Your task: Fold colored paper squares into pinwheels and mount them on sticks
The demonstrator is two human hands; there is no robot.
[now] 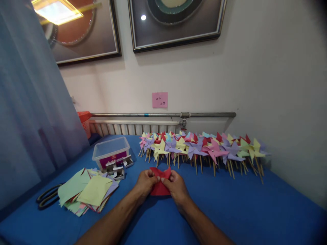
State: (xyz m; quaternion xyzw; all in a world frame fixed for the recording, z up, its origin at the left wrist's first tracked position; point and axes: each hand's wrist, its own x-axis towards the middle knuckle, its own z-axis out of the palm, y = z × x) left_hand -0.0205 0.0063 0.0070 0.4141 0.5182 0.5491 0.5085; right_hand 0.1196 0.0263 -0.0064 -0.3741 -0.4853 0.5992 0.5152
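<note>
Between my two hands is a piece of red paper (160, 190), its top corners curling up and its lower edge straight. My left hand (147, 182) pinches it from the left, thumb on the front face. On the other side my right hand (176, 186) grips it the same way, and the two thumb tips nearly meet at the middle. Fingers behind the sheet are hidden. Beyond the hands stand rows of paper pinwheels (194, 148) on wooden sticks, in purple, yellow, pink, red and blue.
Left of my hands lies a pile of coloured paper sheets (94, 192), with black-handled scissors (48, 196) beside it. Small open boxes (119, 173) holding tiny parts sit before a clear plastic container (111, 149). A blue cloth (230, 211) covers the table; a radiator (122, 128) runs behind.
</note>
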